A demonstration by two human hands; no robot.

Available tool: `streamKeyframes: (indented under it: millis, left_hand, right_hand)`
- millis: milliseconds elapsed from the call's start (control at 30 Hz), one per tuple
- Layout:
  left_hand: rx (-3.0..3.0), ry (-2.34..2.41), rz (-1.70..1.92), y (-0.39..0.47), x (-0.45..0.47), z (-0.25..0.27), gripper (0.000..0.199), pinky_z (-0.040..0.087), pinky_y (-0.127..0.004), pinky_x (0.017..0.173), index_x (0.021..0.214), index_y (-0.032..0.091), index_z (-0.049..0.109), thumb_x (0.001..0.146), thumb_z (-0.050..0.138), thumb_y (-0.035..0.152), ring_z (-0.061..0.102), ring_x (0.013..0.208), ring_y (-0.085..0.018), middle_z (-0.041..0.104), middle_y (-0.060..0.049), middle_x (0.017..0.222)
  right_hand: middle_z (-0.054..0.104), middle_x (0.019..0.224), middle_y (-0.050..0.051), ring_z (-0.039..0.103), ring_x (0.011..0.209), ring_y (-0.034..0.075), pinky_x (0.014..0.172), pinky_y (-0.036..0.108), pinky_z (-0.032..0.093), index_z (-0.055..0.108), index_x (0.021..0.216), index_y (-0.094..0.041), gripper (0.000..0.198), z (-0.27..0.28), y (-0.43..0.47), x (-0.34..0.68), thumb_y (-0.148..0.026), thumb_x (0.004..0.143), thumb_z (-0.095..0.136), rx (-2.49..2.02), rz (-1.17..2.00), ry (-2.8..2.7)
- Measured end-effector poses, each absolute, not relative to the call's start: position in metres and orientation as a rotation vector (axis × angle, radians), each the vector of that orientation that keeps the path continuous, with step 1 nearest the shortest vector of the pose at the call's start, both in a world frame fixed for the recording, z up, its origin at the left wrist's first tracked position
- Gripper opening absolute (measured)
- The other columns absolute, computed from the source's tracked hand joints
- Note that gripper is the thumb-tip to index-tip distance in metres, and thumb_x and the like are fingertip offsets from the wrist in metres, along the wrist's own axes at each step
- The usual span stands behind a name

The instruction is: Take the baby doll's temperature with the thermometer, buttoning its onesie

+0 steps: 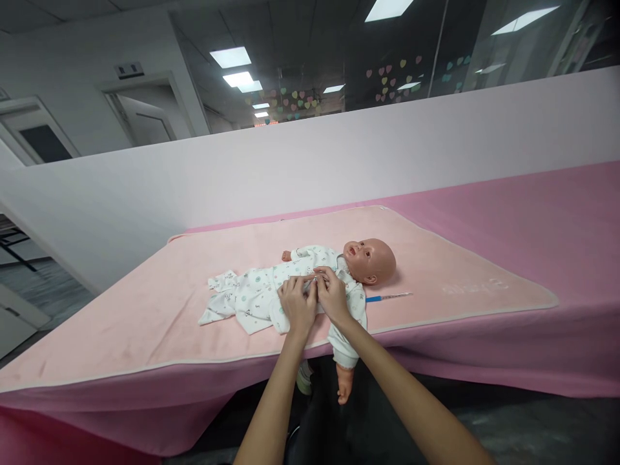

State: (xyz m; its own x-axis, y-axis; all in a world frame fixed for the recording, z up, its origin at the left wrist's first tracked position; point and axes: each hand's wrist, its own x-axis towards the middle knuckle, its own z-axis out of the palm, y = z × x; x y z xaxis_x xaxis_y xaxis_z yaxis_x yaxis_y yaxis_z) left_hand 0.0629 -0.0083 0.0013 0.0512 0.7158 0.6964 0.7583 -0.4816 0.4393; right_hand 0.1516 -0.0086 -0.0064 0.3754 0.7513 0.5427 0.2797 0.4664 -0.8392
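A baby doll (371, 259) lies on its back on a peach mat (242, 242), its head to the right. It wears a white patterned top (310, 261) and white patterned trousers (254, 294). At the doll's chest my left hand (298, 302) is closed, its fingertips pinching the front of the top. My right hand (332, 296) pinches the same cloth just beside it, the fingertips of both almost touching. What lies exactly between the fingers is too small to see. One doll arm (344, 381) hangs over the near edge below my right wrist.
By the doll's shoulder lies a thin clear stick with a blue end (374, 299), like a thermometer. A pink cloth (523, 226) covers the table under the mat and drapes over the front edge. Behind stands a low white wall (290, 171) below dark glass.
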Motion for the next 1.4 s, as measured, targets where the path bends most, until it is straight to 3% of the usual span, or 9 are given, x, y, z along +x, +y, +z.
streamKeyframes:
  millis: [733, 967, 1167, 1300, 1400]
  left_hand:
    - [-2.232, -1.605, -1.473, -0.01, 0.065, 0.004, 0.018, 0.029, -0.034, 0.081, 0.089, 0.023, 0.061, 0.084, 0.045, 0.03, 0.052, 0.083, -0.019, 0.061, -0.002, 0.082]
    - [-2.126, -1.64, -1.593, -0.013, 0.064, 0.003, 0.017, 0.027, -0.036, 0.085, 0.086, 0.023, 0.061, 0.078, 0.046, 0.02, 0.051, 0.081, -0.018, 0.059, -0.001, 0.077]
    - [-1.958, -1.727, -1.869, -0.015, 0.055, 0.003, 0.022, 0.03, -0.036, 0.086, 0.085, 0.021, 0.058, 0.072, 0.042, 0.012, 0.052, 0.081, -0.018, 0.057, -0.001, 0.08]
    - [-1.907, -1.868, -1.82, -0.017, 0.046, 0.001, 0.022, 0.028, -0.039, 0.088, 0.084, 0.023, 0.06, 0.073, 0.043, 0.014, 0.051, 0.09, -0.021, 0.057, -0.003, 0.089]
    - [-1.899, -1.934, -1.747, -0.02, 0.041, 0.0, 0.02, 0.027, -0.039, 0.088, 0.083, 0.024, 0.061, 0.073, 0.045, 0.016, 0.049, 0.094, -0.022, 0.056, -0.003, 0.092]
  right_hand:
    - [0.066, 0.083, 0.005, 0.064, 0.076, 0.018, 0.054, 0.025, 0.051, 0.055, 0.091, -0.019, 0.016, -0.005, -0.011, 0.149, -0.029, 0.08, 0.048, -1.021, 0.494, -1.061]
    - [0.065, 0.083, 0.005, 0.061, 0.064, 0.015, 0.052, 0.024, 0.047, 0.057, 0.087, -0.02, 0.017, -0.004, -0.013, 0.15, -0.029, 0.081, 0.044, -1.037, 0.439, -1.079]
    - [0.065, 0.083, 0.004, 0.045, 0.039, 0.009, 0.038, 0.024, 0.036, 0.057, 0.088, -0.019, 0.02, -0.004, -0.015, 0.151, -0.03, 0.082, 0.041, -1.059, 0.453, -1.092]
    - [0.062, 0.069, 0.002, 0.049, 0.045, 0.011, 0.045, 0.024, 0.039, 0.059, 0.086, -0.019, 0.022, -0.003, -0.02, 0.152, -0.027, 0.083, 0.039, -1.09, 0.332, -1.097]
    - [0.064, 0.077, 0.004, 0.056, 0.061, 0.014, 0.055, 0.025, 0.044, 0.06, 0.085, -0.019, 0.023, -0.001, -0.023, 0.151, -0.022, 0.084, 0.037, -1.064, 0.157, -1.142]
